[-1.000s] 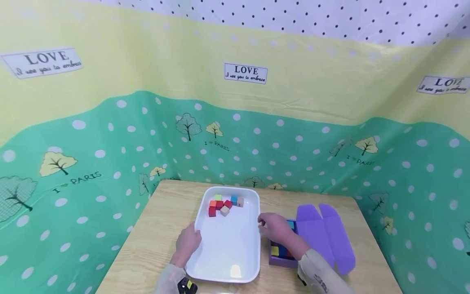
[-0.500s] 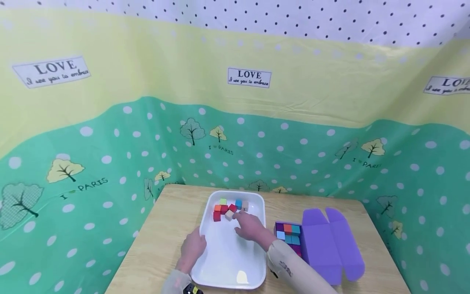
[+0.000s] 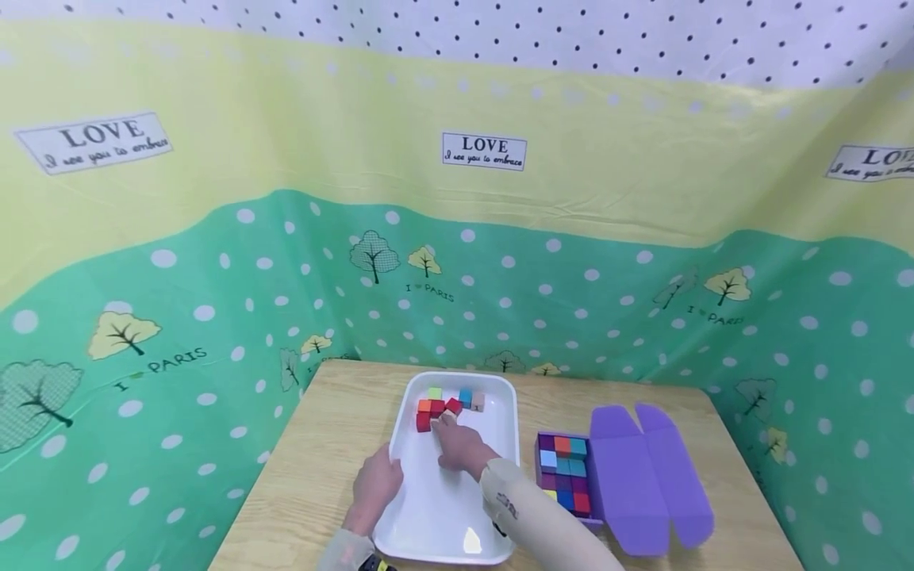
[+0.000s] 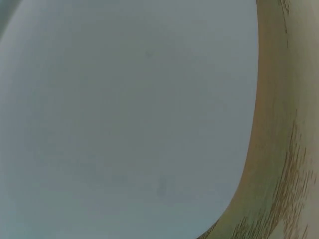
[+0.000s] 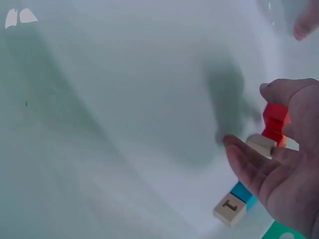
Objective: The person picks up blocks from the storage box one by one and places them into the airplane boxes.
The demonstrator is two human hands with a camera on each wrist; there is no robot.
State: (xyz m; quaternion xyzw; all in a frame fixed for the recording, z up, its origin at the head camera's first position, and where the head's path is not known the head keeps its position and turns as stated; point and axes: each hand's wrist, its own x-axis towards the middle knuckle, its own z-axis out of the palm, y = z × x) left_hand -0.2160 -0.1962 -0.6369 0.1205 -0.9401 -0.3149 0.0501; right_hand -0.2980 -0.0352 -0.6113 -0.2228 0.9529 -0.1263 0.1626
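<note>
At its left side, my left hand (image 3: 377, 484) grips the rim of a white tray (image 3: 435, 519). My right hand (image 3: 460, 448) reaches over the tray, its fingertips at a plain wooden block (image 5: 260, 144). In the right wrist view the thumb and fingers stand apart around that block; whether they touch it I cannot tell. Close by lie several red blocks (image 3: 424, 422), an orange block (image 3: 424, 405), a light green block (image 3: 435, 392) and a blue block (image 3: 466, 397). A wooden block with a dark mark (image 5: 230, 209) sits beside the blue one. The left wrist view shows white tray surface, without the hand.
Right of the tray, an open purple box (image 3: 598, 492) holds several coloured blocks in rows. Its lid (image 3: 631, 484) lies folded out to the right. Wooden tabletop (image 3: 300, 452) surrounds both, with a patterned green and yellow curtain (image 3: 543, 262) behind.
My right hand has moved left from over the purple box to the plain wooden block in the tray, uncovering the box's contents. The left hand stays at the tray's rim.
</note>
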